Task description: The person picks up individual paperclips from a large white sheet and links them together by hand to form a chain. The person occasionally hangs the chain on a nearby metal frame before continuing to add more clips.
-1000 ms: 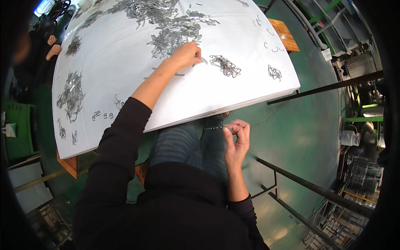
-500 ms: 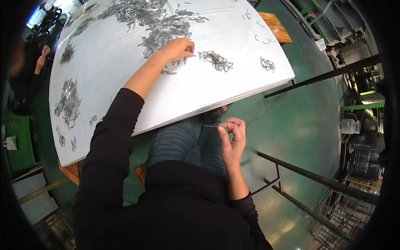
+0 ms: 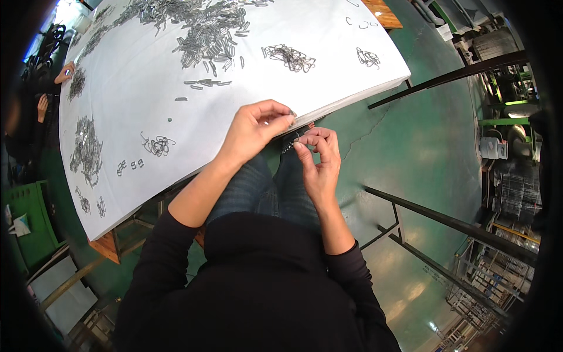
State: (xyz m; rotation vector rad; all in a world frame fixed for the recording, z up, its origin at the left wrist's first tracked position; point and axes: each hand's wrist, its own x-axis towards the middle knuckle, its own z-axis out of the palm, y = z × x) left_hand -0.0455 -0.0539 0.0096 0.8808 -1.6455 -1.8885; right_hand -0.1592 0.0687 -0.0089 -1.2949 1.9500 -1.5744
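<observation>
My left hand (image 3: 249, 134) is over the table's near edge, thumb and forefinger pinched on a small metal piece (image 3: 291, 112) mostly covered by the fingertips. Just right of it and nearer to me, my right hand (image 3: 319, 167) is closed in a pinch on a short metal chain (image 3: 287, 147), which dangles to the left above my knee. On the white-covered table (image 3: 246, 94) beyond lies a large heap of narrow grey metal links (image 3: 217, 36). Several loose links (image 3: 206, 83) lie in front of that heap. A pile of bent wire pieces (image 3: 289, 58) sits to its right.
Smaller wire piles (image 3: 368, 57) (image 3: 157, 145) and a left-hand heap of links (image 3: 86, 152) lie on the table. At the far left are another person's hands (image 3: 64, 73). Dark metal bars (image 3: 451, 232) cross the right side above the green floor (image 3: 422, 152).
My left hand has come back from the link heap toward my right hand, carrying a small metal piece. My right hand has risen slightly with the chain. The view has shifted.
</observation>
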